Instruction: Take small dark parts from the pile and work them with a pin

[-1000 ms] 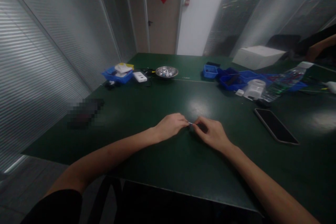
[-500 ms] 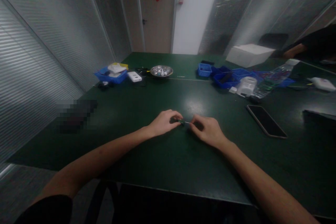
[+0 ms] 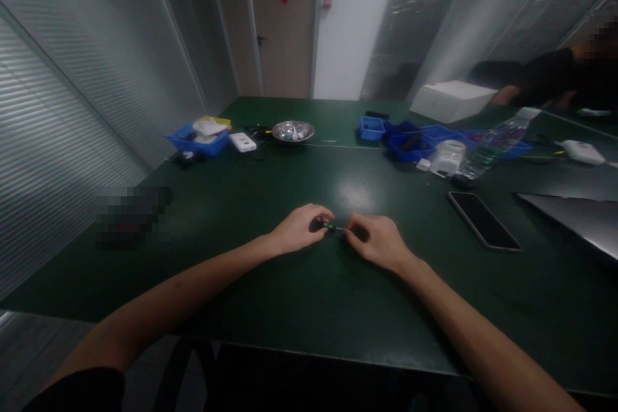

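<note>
Over the near middle of the green table (image 3: 290,296), my left hand (image 3: 302,230) pinches a small dark green piece (image 3: 329,226) between thumb and fingers. It looks like a tiny circuit board, but it is too small to be sure. Facing it, my right hand (image 3: 374,237) is closed in a pinch on a thin pale rod (image 3: 340,228). The rod's tip points left and reaches the green piece or comes very close; I cannot tell if they touch. What lies inside the right fingers is hidden.
A phone (image 3: 484,220) and a laptop edge (image 3: 579,219) lie on the right. Farther back are a plastic bottle (image 3: 497,145), blue trays (image 3: 408,147), a white box (image 3: 451,102), a metal bowl (image 3: 293,132) and a blue basket (image 3: 200,141). Another person (image 3: 550,77) sits at the far right.
The view has turned slightly right, bringing more of the laptop and the other person into sight. Both hands keep their grips, with almost no shift between them.
</note>
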Demonstrator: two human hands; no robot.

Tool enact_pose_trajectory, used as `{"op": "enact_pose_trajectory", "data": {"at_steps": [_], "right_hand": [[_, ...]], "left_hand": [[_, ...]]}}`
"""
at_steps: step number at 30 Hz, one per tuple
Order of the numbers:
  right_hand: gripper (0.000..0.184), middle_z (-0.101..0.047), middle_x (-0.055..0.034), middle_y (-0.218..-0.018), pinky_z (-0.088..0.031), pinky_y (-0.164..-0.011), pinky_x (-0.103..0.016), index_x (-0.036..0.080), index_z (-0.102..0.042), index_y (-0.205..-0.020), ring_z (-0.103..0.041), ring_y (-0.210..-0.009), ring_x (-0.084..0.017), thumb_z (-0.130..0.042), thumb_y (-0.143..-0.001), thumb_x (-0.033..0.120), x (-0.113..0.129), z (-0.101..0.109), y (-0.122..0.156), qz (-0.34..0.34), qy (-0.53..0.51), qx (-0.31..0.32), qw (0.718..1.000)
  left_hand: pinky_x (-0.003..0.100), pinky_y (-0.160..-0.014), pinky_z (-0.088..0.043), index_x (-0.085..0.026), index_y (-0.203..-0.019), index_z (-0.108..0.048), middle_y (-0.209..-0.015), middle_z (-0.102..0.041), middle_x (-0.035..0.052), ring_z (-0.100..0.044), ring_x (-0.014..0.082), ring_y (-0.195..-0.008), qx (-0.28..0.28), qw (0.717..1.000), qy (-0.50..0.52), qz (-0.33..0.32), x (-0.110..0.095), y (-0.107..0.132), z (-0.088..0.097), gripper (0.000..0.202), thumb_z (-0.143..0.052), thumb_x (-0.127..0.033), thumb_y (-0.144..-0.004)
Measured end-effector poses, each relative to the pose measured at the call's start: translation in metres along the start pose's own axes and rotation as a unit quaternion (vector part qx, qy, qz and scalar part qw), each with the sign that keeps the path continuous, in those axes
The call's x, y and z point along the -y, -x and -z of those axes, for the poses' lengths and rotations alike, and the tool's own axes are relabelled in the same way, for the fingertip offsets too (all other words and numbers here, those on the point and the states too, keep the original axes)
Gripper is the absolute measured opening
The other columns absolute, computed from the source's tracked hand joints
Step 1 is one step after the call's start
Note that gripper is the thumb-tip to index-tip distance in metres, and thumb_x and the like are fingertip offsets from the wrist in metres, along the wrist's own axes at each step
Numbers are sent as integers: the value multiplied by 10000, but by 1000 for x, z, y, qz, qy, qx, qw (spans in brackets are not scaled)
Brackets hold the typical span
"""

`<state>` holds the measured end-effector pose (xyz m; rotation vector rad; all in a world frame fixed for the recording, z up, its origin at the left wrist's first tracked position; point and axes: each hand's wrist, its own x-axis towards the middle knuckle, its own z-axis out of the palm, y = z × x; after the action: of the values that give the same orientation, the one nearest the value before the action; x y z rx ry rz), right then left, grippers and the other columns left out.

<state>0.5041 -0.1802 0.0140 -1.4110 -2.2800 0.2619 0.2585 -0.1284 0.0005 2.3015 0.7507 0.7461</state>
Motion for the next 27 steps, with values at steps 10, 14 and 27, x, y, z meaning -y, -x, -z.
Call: {"op": "enact_pose_trajectory", "data": {"at_steps": [10,14,27], "right_hand": [[186,-686,-6,-780,-382,-607,-269,219,-654,-876,-585,-639,-147,-566,-973,350,9,-10,-6,20,-68,-37,997],[175,-676,-4,-775,-374,-603,-265,216,-648,-876,-577,-634,-145,-571,-972,341,10,-11,-5,31,-60,-31,997],[167,-699,-14,-835,-397,-620,-260,220,-651,-902,-596,-662,-147,-559,-986,332,16,-15,-9,36,-59,-41,997]], "left_hand": [[325,-877,-498,-201,-1095,-706,-1060,-679,49,-614,197,-994,19,999,-23,-13,1,-2,1,172,-662,-204,-929],[332,-892,-498,-201,-1119,-703,-1078,-677,56,-612,206,-1012,26,999,-25,-8,0,-3,1,196,-660,-210,-927],[354,-943,-492,-205,-1227,-660,-1144,-668,65,-610,211,-1067,34,999,-24,-4,-4,1,4,287,-665,-208,-941]]}}
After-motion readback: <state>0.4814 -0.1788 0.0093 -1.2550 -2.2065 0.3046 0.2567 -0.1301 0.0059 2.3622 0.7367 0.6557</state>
